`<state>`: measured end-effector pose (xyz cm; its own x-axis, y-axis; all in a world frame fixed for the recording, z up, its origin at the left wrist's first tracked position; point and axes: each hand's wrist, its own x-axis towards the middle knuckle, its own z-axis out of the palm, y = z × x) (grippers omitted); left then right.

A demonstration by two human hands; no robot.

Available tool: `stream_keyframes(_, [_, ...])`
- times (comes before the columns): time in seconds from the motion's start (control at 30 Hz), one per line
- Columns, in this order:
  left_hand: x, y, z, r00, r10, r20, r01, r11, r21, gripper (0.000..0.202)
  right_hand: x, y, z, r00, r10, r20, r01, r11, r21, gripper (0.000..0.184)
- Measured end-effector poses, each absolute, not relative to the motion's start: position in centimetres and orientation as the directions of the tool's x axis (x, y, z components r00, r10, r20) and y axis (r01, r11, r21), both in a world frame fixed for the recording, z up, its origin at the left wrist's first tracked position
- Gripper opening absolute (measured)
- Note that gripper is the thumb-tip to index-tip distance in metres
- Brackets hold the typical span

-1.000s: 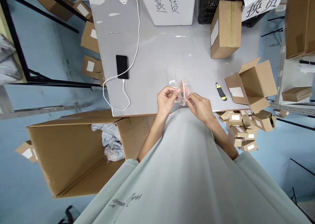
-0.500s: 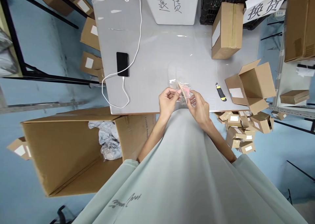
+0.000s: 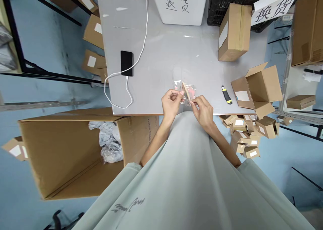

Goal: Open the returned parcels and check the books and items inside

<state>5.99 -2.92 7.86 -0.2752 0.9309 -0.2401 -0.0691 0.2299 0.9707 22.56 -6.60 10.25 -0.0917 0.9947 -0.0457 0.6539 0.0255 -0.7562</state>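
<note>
Over the near edge of the grey table (image 3: 161, 58), my left hand (image 3: 171, 103) and my right hand (image 3: 204, 110) both pinch a small clear plastic packet (image 3: 187, 92). Inside it are a tan flat piece and something pink. My left fingers grip the packet's left side and my right fingertips grip its lower right corner. A black and yellow utility knife (image 3: 226, 95) lies on the table just right of my right hand.
A black phone (image 3: 126, 63) on a white cable lies at table left. A white bin (image 3: 182, 5), a closed carton (image 3: 234, 31) and an open carton (image 3: 259, 87) stand behind and to the right. A big open box (image 3: 73, 152) with crumpled bags sits on the floor left; small boxes (image 3: 248, 135) are piled on the right.
Both hands have kept their grip while the packet tilted a little in my fingers. The view has shifted slightly.
</note>
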Motion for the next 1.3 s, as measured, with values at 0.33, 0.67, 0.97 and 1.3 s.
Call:
stream_keyframes(0.33, [5.8, -2.7, 6.2, -0.254, 0.932, -0.258, -0.076, 0.246, 0.966, 0.061, 23.3, -6.3, 9.6, -0.079, 0.989, -0.124, 0.479, -0.071, -0.875, 0.046])
stream_keyframes(0.67, [5.8, -2.7, 6.3, -0.115, 0.964, -0.241, -0.07, 0.235, 0.97, 0.065, 23.9, -4.3, 9.4, 0.08, 0.968, -0.238, 0.569, -0.24, -0.786, 0.04])
stream_keyframes(0.97, [3.7, -2.8, 5.7, -0.123, 0.969, -0.213, 0.126, 0.228, 0.965, 0.048, 24.9, -3.7, 8.4, 0.046, 0.908, -0.417, 0.591, -0.361, -0.722, 0.037])
stream_keyframes(1.3, [0.5, -1.9, 5.9, -0.199, 0.955, -0.22, 0.284, 0.271, 0.92, 0.022, 27.3, -3.7, 8.2, -0.037, 0.906, -0.422, 0.473, -0.356, -0.806, 0.032])
